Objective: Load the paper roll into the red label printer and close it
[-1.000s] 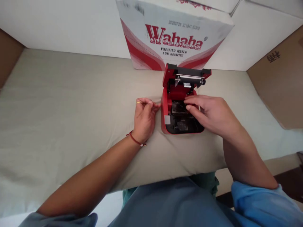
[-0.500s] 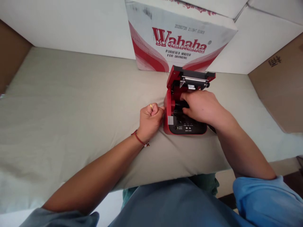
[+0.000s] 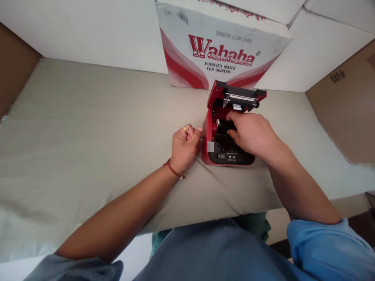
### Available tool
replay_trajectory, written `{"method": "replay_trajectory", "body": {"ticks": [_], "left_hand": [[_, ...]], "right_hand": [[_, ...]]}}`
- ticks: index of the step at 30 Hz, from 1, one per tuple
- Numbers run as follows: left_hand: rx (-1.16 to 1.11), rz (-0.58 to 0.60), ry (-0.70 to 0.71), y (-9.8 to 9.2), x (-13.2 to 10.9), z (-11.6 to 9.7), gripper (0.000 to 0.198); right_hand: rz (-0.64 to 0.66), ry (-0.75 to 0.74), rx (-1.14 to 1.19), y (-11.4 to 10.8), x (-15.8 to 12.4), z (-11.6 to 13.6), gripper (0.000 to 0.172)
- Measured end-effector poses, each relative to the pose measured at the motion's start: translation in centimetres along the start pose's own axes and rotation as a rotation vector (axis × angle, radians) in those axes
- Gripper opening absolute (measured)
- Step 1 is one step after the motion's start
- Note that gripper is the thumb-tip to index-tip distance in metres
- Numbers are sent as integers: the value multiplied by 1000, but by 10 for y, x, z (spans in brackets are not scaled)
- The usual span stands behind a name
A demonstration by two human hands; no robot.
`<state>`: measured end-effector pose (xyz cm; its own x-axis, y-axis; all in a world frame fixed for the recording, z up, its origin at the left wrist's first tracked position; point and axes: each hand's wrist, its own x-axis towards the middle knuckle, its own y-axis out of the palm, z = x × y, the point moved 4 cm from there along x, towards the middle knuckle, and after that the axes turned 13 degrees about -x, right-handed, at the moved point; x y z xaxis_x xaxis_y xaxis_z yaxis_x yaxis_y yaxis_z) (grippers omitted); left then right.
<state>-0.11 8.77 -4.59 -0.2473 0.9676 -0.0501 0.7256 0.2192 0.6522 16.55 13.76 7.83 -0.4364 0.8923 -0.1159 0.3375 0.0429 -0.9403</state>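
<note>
As a white rim [image 3: 218, 123] is appearing in the red machine [image 3: 209, 128], the half-curled right hand [image 3: 252, 132], its hold hidden, is apparently shifting it, the fisted left hand [image 3: 186, 147] seeming empty.

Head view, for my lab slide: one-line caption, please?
Right hand reaches into an open red device; curled left hand beside it.

Hands, quantity two: one left hand [image 3: 186, 150], one right hand [image 3: 254, 134]. Red device [image 3: 206, 146]: one, fitted with one lid [image 3: 238, 91]. Finger ring [image 3: 184, 128]: one. Wrist cord [image 3: 173, 169]: one. Printed carton [image 3: 224, 48]: one. Brown panels [image 3: 14, 66] [image 3: 345, 105]: two. Sleeves [image 3: 76, 267] [image 3: 328, 242]: two.
</note>
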Motion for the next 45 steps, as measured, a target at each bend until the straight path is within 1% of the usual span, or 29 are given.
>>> {"method": "replay_trajectory", "body": {"ticks": [2,4,6,7,8,10,12,14,15,16,17,19,21,23,24,25,26,27,29,30,31,33,34,35,38,41,42,45], "left_hand": [[-8,6,30,-2,3,1,65],[-8,25,35,-2,5,1,55],[2,35,15,-3,5,2,58],[3,33,-4,-3,4,3,61],[-1,29,-27,-2,3,3,64],[-12,31,-71,-1,1,3,69],[-29,40,-99,2,-1,2,71],[-59,40,-109,4,-2,0,71],[-74,36,-106,4,-2,-1,70],[-85,35,-104,5,-2,-3,70],[-91,38,-105,6,-2,-4,69],[-85,50,-117,6,-1,-6,67],[-79,61,-136,7,-1,-7,66],[-82,65,-152,7,-1,-8,67],[-86,66,-155,7,0,-8,68],[-88,64,-155,7,0,-7,69],[-87,61,-150,6,0,-6,69],[-83,60,-145,6,1,-5,67],[-75,62,-138,5,2,-2,64],[-75,65,-135,4,3,0,64],[-77,69,-134,3,4,2,64],[-76,74,-141,1,5,4,60],[-73,72,-147,1,5,5,56],[-66,71,-154,1,5,6,52],[-51,68,-158,1,6,5,44],[-45,71,-144,1,6,5,39],[-43,70,-142,1,6,5,38],[-39,67,-141,1,6,5,36]], "right_hand": [[-1,28,15,-5,-5,2,33],[-34,53,83,-12,-16,2,31],[-114,64,214,-22,-35,-6,30],[-168,68,303,-27,-47,-13,30],[-226,78,405,-32,-60,-24,31],[-328,139,607,-38,-84,-57,33],[-403,280,758,-33,-98,-97,32],[-367,425,843,-15,-95,-132,24],[-283,457,861,-2,-87,-144,21],[-119,442,882,15,-76,-150,19],[-41,387,892,30,-63,-152,17],[32,304,882,56,-42,-152,20],[64,256,777,76,-28,-149,26],[134,223,595,88,-25,-147,37],[166,201,507,91,-27,-146,41],[177,178,442,91,-30,-145,43],[149,158,411,89,-34,-144,44],[85,135,406,84,-39,-142,43],[-91,57,447,70,-47,-133,39],[-154,-18,486,64,-51,-124,37],[-179,-112,529,61,-55,-114,36],[-135,-292,610,60,-60,-91,34],[-98,-347,640,62,-62,-82,34],[-70,-370,661,64,-64,-76,34],[-64,-364,699,71,-72,-70,39],[-84,-373,682,75,-83,-69,52],[-86,-379,670,75,-85,-67,53],[-85,-414,627,74,-93,-59,46]]}}
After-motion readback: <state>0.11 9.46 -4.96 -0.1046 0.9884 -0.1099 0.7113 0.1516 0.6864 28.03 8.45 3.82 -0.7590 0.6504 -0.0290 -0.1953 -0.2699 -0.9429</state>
